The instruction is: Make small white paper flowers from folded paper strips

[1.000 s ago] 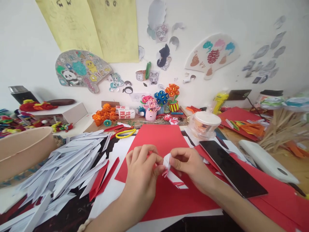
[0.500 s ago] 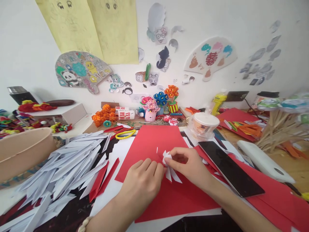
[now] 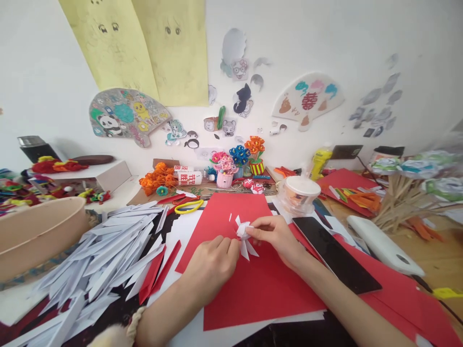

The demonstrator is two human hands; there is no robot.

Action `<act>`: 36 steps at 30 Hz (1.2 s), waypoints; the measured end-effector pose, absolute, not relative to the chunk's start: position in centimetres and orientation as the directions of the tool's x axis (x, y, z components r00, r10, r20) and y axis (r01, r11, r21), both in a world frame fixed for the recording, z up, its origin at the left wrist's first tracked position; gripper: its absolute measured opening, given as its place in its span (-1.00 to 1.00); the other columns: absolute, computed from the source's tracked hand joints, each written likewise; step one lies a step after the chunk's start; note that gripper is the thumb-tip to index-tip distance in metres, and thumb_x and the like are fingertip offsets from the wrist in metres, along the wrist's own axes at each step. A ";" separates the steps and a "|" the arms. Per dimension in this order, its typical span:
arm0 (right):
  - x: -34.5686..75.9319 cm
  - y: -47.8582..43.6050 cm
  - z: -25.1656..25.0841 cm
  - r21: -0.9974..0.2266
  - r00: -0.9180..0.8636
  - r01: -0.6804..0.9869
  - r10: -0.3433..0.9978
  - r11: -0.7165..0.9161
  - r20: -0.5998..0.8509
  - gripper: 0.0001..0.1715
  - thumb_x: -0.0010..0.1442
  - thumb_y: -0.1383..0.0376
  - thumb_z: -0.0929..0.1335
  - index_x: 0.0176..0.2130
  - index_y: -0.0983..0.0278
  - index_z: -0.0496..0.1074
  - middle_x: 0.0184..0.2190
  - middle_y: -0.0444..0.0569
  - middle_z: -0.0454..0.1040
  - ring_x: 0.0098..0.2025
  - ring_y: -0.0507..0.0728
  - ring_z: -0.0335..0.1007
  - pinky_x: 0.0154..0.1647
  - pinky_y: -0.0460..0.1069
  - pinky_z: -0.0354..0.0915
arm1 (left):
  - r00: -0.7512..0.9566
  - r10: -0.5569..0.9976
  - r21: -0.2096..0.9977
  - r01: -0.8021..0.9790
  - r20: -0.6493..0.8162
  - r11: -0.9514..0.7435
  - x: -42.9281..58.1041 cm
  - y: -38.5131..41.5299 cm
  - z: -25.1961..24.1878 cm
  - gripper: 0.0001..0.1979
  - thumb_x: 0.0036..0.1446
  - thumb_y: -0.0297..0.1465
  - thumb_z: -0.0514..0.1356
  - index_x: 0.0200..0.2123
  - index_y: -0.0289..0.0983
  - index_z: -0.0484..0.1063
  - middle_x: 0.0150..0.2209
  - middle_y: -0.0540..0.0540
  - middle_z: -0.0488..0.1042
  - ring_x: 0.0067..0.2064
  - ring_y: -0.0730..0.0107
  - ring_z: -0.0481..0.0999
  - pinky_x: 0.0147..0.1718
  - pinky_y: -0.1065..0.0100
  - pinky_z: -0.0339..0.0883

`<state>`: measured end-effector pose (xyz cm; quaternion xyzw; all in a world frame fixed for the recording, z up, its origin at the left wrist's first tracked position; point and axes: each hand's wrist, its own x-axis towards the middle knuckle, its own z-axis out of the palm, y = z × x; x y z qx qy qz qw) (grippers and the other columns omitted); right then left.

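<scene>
A small white folded-paper piece (image 3: 243, 231) with pointed strips fanning out is held above a red paper sheet (image 3: 267, 294). My right hand (image 3: 278, 239) pinches its upper right side between thumb and fingers. Curled in from the lower left, my left hand (image 3: 216, 258) grips the piece's left edge, where its fingertips are hidden. A thin white paper sliver (image 3: 230, 218) lies on the red sheet just beyond the hands. To the left is a heap of folded white paper strips (image 3: 108, 250), with a few folded red strips (image 3: 154, 277) beside it.
A black phone (image 3: 336, 255) lies near my right forearm, with a white power bank (image 3: 385, 246) beyond it. Behind the red sheet are yellow-handled scissors (image 3: 188, 207), a lidded tub (image 3: 302, 190) and small pots of handmade flowers (image 3: 224, 179). A beige basket (image 3: 39, 231) stands left.
The view has shifted slightly. My right hand has turned the white paper piece a little, so its strips point differently. Both hands keep hold of it.
</scene>
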<state>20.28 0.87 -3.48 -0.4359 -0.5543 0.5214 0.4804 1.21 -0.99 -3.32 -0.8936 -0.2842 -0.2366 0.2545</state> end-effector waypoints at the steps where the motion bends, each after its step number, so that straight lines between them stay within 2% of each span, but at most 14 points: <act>1: 20.2 1.2 -3.3 -0.997 -0.162 -0.024 0.984 0.077 0.080 -0.68 -0.10 0.09 0.50 -0.51 0.32 0.54 -0.59 -0.09 0.46 -0.55 0.02 0.28 -0.47 -0.05 0.22 | 0.732 0.380 -0.332 0.624 0.565 -0.708 1.1 -0.7 -3.0 -0.69 0.20 -0.64 -0.07 -0.55 -0.25 0.14 -0.61 0.05 0.18 -0.61 0.46 0.14 -0.65 0.35 -0.07; 9: 19.1 4.8 -1.7 -0.986 -0.217 -0.024 0.962 0.163 0.164 -0.67 -0.14 0.10 0.52 -0.54 0.33 0.55 -0.62 -0.09 0.44 -0.55 0.01 0.27 -0.47 -0.07 0.22 | 0.679 0.378 -0.386 0.695 0.629 -0.606 0.1 1.6 -2.1 -0.72 0.18 -0.64 -0.07 -0.53 -0.25 0.17 -0.63 0.06 0.18 -0.62 0.46 0.17 -0.66 0.35 -0.07; 16: 18.8 4.7 -3.9 -0.994 -0.331 -0.064 0.938 0.084 0.100 -0.71 -0.05 0.15 0.50 -0.46 0.35 0.54 -0.55 -0.10 0.47 -0.51 0.01 0.31 -0.42 -0.07 0.22 | 0.744 0.412 -0.398 0.644 0.527 -0.654 -1.3 1.3 -2.3 -0.74 0.14 -0.66 -0.06 -0.52 -0.25 0.15 -0.63 0.07 0.21 -0.64 0.47 0.17 -0.66 0.39 -0.07; 20: 18.5 4.1 -3.7 -0.998 -0.397 0.007 0.916 0.061 0.054 -0.70 0.00 0.13 0.48 -0.41 0.35 0.52 -0.52 -0.11 0.46 -0.50 0.00 0.32 -0.41 -0.07 0.23 | 0.757 0.396 -0.419 0.630 0.520 -0.654 -1.3 1.1 -2.5 -0.71 0.08 -0.72 -0.11 -0.52 -0.24 0.14 -0.62 0.05 0.22 -0.64 0.45 0.18 -0.68 0.38 -0.06; 28: 17.8 3.4 -3.9 -0.991 -0.246 0.048 0.963 0.128 0.113 -0.66 0.04 0.09 0.44 -0.50 0.33 0.48 -0.58 -0.14 0.41 -0.53 -0.02 0.21 -0.51 -0.11 0.13 | 0.783 0.330 -0.501 0.600 0.527 -0.624 -0.7 0.9 -3.4 -0.72 0.07 -0.72 -0.08 -0.51 -0.26 0.18 -0.61 0.02 0.26 -0.63 0.41 0.20 -0.68 0.34 -0.05; 36: 18.2 3.5 -3.8 -0.994 -0.245 -0.003 0.964 0.107 0.104 -0.64 0.00 0.06 0.45 -0.49 0.33 0.50 -0.58 -0.14 0.38 -0.53 -0.03 0.17 -0.48 -0.10 0.13 | 0.724 0.335 -0.440 0.653 0.603 -0.617 -0.6 1.0 -3.5 -0.70 0.15 -0.67 -0.07 -0.55 -0.25 0.16 -0.65 0.04 0.20 -0.64 0.44 0.18 -0.65 0.33 -0.15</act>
